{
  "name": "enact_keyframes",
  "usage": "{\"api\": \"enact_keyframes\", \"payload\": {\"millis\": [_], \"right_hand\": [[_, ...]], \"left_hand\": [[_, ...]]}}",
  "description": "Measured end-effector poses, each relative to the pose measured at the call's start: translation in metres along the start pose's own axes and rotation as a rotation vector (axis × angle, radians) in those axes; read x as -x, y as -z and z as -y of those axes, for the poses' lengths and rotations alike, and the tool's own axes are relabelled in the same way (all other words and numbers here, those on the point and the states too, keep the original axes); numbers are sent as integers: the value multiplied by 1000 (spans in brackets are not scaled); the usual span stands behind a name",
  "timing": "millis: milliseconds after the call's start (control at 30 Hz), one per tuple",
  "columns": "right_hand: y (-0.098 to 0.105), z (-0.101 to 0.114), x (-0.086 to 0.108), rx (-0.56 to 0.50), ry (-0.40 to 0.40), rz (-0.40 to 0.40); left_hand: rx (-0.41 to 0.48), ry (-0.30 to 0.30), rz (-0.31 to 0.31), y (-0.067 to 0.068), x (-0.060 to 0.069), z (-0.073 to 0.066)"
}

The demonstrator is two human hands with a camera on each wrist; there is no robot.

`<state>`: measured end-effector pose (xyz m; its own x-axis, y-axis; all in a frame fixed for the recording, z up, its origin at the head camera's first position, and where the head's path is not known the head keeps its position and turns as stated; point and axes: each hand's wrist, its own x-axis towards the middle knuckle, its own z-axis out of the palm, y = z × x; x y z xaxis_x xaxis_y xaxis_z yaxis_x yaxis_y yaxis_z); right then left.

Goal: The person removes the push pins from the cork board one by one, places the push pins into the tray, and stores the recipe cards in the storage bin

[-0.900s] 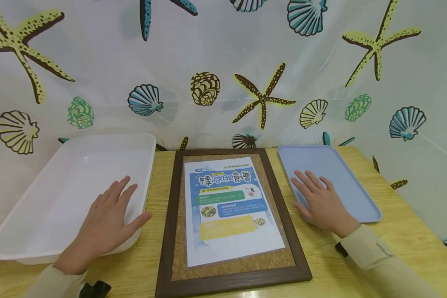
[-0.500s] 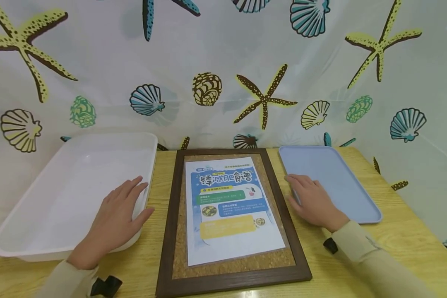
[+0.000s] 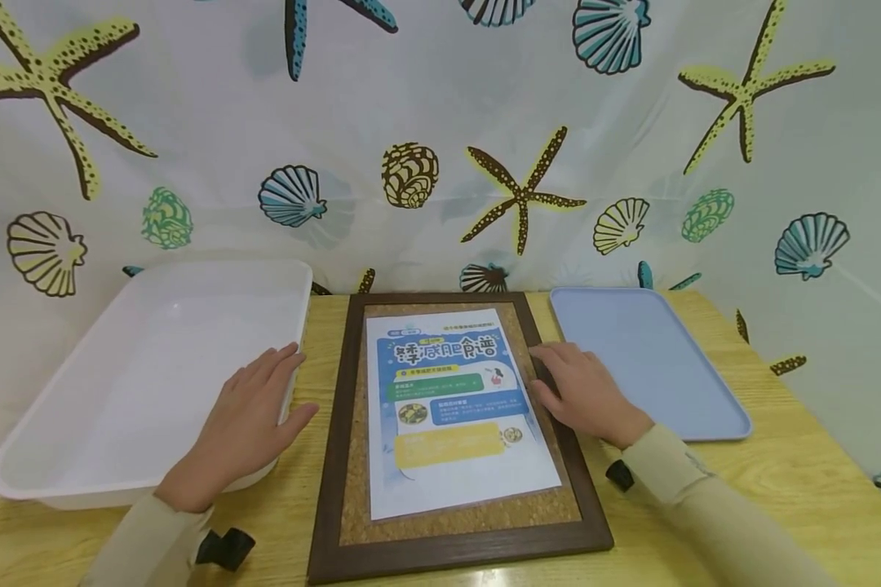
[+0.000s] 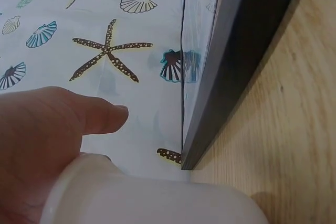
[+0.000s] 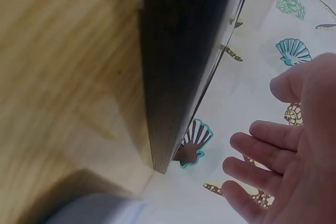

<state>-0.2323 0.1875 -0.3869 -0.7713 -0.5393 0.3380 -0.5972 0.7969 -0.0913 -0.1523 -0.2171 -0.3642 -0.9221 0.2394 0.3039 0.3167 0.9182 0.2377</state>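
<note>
Head view: the left hand point(image 3: 250, 416) is released, its fingers lying together and nearly straight and its thumb spread out to the side, over the near right edge of the white basin point(image 3: 154, 350); whether skin meets the rim cannot be told. Most of that basin spreads out to the left of this hand. The right hand point(image 3: 583, 387) is released too, fingers loosely bent and grasping nothing, above the right side of the framed corkboard point(image 3: 462, 550). The framed corkboard lies between the two hands, just past the left thumb and partly under the right fingertips. On its cork, to the left of the right hand, is the printed sheet point(image 3: 455, 416) with blue, green and yellow panels. From the right wrist, the fingers show apart from the dark frame edge; from the left wrist, the thumb points toward the board with a gap between them. Just to the right of the right hand and reaching farther forward is the blue tray point(image 3: 657, 359). Basin, board and tray all rest on the wooden worktop point(image 3: 815, 481) below the hands. Ahead of both hands hangs a white curtain point(image 3: 448, 98) printed with shells and starfish.
</note>
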Motion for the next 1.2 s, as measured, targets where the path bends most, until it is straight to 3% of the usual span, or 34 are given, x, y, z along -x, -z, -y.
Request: {"api": "enact_keyframes", "payload": {"millis": [333,567,833,1200], "right_hand": [[-3,9,-10,2,5,-3],[-6,15,-28,-67,14,24],[-4,27,-51,-151,-19,79],[-13,40,-68,-132,12,133]], "left_hand": [[-50,-43,-4,-3,-7,-5],[-52,-46,-18,-4,-9,-6],[43,74,78,-7,-31,-26],[123,119,96,-18,-47,-41]]}}
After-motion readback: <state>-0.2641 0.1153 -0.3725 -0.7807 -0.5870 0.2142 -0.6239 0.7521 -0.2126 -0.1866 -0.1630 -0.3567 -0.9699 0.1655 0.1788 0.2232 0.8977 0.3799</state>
